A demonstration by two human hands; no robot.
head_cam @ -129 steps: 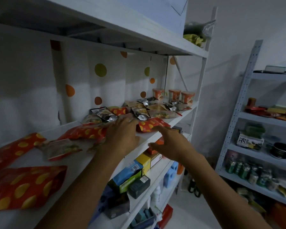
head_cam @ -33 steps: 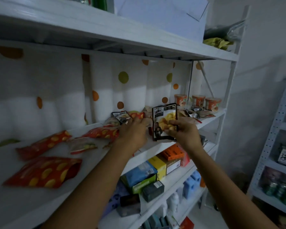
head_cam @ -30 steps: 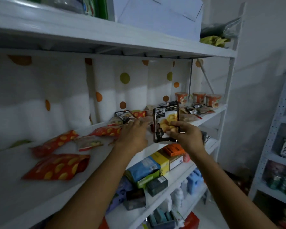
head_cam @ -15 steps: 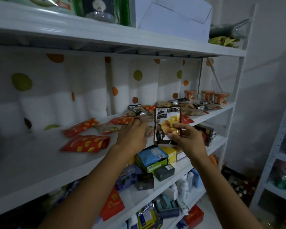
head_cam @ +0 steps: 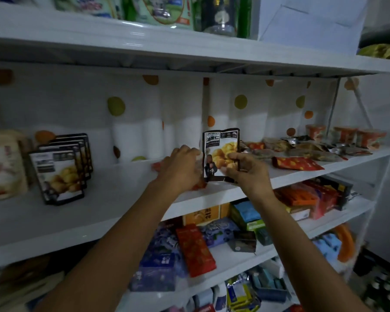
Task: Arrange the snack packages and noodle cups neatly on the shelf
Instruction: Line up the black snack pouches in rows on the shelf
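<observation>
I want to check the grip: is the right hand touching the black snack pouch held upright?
Touching. The head view shows the right hand pinching the black snack pouch, fingers across its lower front.

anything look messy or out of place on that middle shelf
Yes. At the right end, a heap of pouches lies flat and jumbled before the noodle cups, and a red pack lies askew. The black pouches at left stand in a neat row.

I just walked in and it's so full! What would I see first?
First, the black snack pouch held upright in the right hand at the middle shelf's front edge, the left hand beside it. Matching pouches stand in a row at left; noodle cups sit far right.
</observation>
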